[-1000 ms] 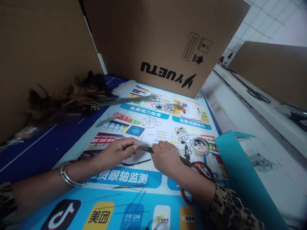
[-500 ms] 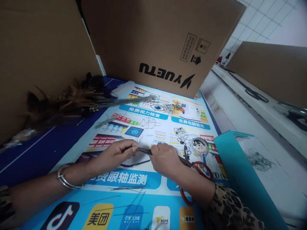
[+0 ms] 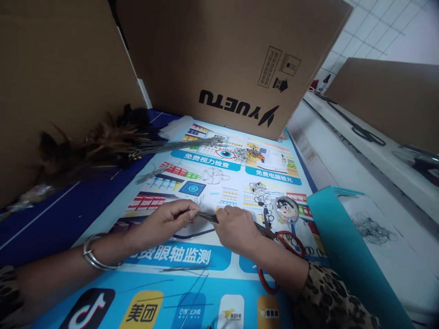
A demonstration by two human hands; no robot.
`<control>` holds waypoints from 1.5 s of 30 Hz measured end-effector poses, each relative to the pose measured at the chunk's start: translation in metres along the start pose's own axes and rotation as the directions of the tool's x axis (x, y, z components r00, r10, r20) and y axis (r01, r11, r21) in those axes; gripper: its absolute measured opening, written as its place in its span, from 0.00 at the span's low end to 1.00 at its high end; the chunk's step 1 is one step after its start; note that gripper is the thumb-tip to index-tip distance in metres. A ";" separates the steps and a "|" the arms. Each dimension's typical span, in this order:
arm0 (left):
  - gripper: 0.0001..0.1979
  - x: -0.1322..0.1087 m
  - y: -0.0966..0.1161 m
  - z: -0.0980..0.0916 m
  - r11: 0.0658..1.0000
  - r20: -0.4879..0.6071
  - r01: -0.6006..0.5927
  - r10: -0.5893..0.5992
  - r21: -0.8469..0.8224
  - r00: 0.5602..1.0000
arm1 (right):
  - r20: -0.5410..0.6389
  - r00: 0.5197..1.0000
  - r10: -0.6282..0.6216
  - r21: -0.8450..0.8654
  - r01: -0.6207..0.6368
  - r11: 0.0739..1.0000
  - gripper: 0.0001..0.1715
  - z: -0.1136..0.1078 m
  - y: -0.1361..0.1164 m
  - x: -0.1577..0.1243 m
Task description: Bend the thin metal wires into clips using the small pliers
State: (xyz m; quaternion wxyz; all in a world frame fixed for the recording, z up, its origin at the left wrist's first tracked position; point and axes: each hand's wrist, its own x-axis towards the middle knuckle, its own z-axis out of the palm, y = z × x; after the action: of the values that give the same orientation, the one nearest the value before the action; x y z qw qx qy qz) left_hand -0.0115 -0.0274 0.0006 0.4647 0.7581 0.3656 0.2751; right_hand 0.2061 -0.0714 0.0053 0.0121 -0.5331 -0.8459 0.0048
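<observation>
My left hand (image 3: 169,219) pinches a thin piece of wire (image 3: 190,217) over a blue printed poster (image 3: 206,256), a silver bangle (image 3: 94,251) on its wrist. My right hand (image 3: 236,226) is closed round pliers (image 3: 207,216), whose tip meets the wire at my left fingertips. Red-handled scissors (image 3: 286,246) lie on the poster just right of my right wrist, partly hidden under it.
Feathers (image 3: 96,144) with a bundle of long wires (image 3: 181,145) lie at the left. Small wire loops (image 3: 260,194) and loose wires (image 3: 188,269) are scattered on the poster. Cardboard boxes (image 3: 233,59) stand behind. A teal folder (image 3: 339,246) leans at right beside a bag of wire rings (image 3: 372,228).
Both hands have stayed almost in place, shifting very slightly; the pliers remain at the wire.
</observation>
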 end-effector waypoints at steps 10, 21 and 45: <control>0.15 0.000 0.000 0.001 1.000 -0.003 -0.003 0.003 -0.005 1.000 | 0.016 1.000 0.025 0.015 -0.025 1.000 0.13 0.001 0.000 0.001; 0.15 0.001 0.001 0.000 1.000 -0.006 0.029 -0.029 -0.010 1.000 | 0.018 0.999 0.027 0.029 -0.027 0.999 0.13 0.000 -0.001 0.001; 0.19 0.014 -0.015 -0.009 0.861 -0.005 0.310 -0.341 -0.403 0.940 | 0.043 0.984 0.174 0.120 -0.178 0.977 0.14 -0.018 0.023 0.009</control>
State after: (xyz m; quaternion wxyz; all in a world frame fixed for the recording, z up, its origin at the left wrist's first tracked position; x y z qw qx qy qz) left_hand -0.0148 -0.0068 -0.0076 0.6339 0.5646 0.4424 0.2895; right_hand 0.2229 -0.0532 0.0226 0.0310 -0.6040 -0.7936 0.0665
